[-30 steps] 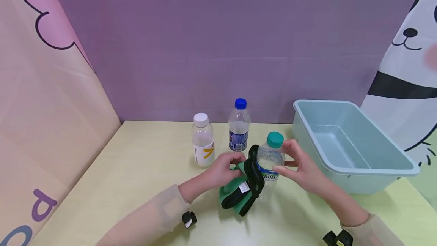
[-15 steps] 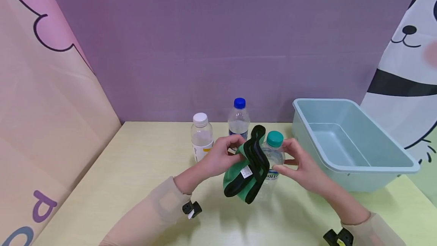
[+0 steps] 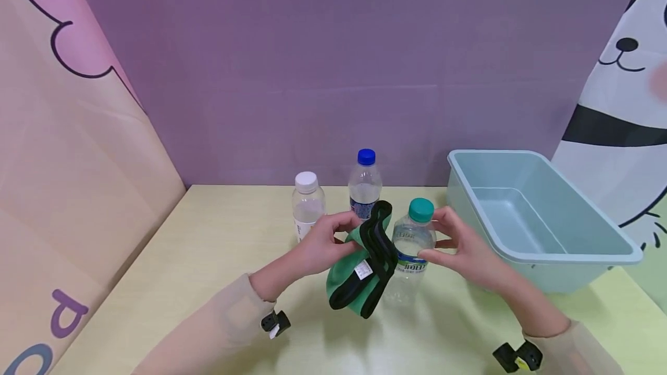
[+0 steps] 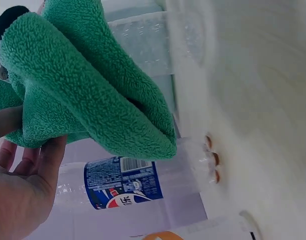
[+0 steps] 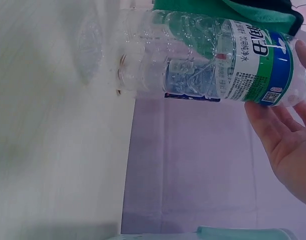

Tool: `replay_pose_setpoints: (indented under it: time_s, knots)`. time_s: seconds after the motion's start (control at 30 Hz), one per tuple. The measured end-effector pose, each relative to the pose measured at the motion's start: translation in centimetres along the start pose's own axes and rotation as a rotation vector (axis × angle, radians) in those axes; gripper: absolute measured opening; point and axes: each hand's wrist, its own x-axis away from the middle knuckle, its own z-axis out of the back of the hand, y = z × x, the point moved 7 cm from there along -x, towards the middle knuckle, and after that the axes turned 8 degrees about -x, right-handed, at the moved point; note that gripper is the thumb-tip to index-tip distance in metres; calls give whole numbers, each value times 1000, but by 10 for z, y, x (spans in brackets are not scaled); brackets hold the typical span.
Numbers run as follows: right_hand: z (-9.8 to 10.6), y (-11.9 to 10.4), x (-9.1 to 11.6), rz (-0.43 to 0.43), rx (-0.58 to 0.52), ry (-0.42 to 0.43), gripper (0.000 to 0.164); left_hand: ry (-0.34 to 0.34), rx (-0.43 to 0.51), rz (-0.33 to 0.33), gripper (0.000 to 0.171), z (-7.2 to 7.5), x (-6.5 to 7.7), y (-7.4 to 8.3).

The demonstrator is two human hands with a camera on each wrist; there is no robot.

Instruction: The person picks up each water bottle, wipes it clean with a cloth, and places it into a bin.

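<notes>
My left hand (image 3: 323, 245) pinches a folded green terry cloth (image 3: 344, 279) with black edging and a small white tag. In the left wrist view the cloth (image 4: 88, 75) hangs off the thumb and fingers. My right hand (image 3: 466, 253) grips a clear plastic water bottle (image 3: 409, 239) with a teal cap, thumb on one side and fingers round the other. Its green, blue and white label (image 5: 260, 60) shows in the right wrist view. The bottle is upright, its base close over the table. The cloth's black edge is right beside the bottle.
A clear bottle with a white cap (image 3: 306, 182) stands behind the left hand, partly hidden. Behind the cloth stands a blue-capped bottle (image 3: 365, 181), with a blue label. A light blue plastic tub (image 3: 568, 259) stands at the right of the pale table (image 3: 229, 236).
My left hand has raised the cloth, then moved it left and slightly down, so more of the bottle's label shows. The right hand and bottle have barely moved.
</notes>
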Motion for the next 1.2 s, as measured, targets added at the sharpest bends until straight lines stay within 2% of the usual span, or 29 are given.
replay_pose_setpoints:
  time_s: [0.2, 0.53, 0.7, 0.8, 0.97, 1.2]
  knots:
    - [0, -4, -1, 4, 7, -15, 47, 6, -13, 24, 11, 3, 11, -5]
    - [4, -4, 0, 11, 57, -33, 51, 39, -24, 94, 11, 18, 24, -15]
    - [4, -1, 2, -18, 59, -36, 52, 33, -26, 115, 11, 20, 29, -18]
    - [3, -3, 3, 5, 66, -32, 55, 38, -24, 118, 11, 20, 31, -20]
    - [-2, -8, 5, 41, 96, 17, 68, 43, -27, 122, 11, 20, 34, -25]
    - [-7, -4, 5, -85, 148, 129, 77, 61, -47, 131, 10, 24, 34, -30]
